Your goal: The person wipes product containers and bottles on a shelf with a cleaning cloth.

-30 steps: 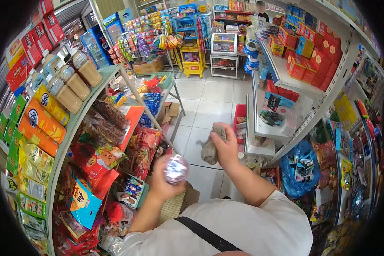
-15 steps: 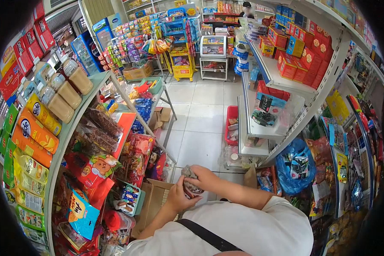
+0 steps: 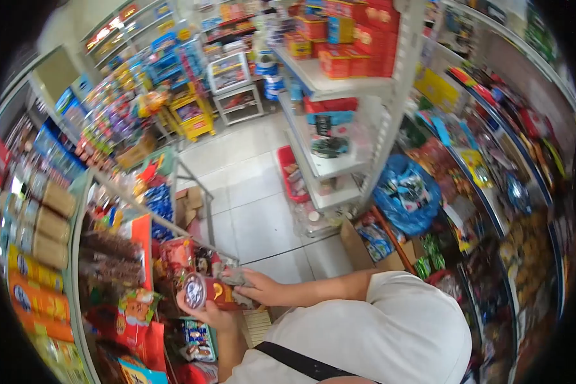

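My left hand (image 3: 205, 312) is closed around a red-brown container (image 3: 219, 292) with a round, pale-rimmed end, held tilted on its side. Just to the right, my right hand (image 3: 260, 288) grips a crumpled grey cloth (image 3: 235, 276) close against the container. Both hands are low in the view, in front of the packed left shelf, where a red package with a cartoon bear (image 3: 136, 309) lies.
Bottles of pale brown liquid (image 3: 52, 225) line the left shelf. A white shelf unit (image 3: 329, 168) with red boxes (image 3: 372, 40) stands ahead right, beside a red basket (image 3: 292, 185). A blue plastic bag (image 3: 406, 195) and an open carton (image 3: 358, 246) are at the right.
The view has swung to the right. My hands have moved apart and leftward in the view; the container in my left hand now shows clearly, with the cloth in my right hand.
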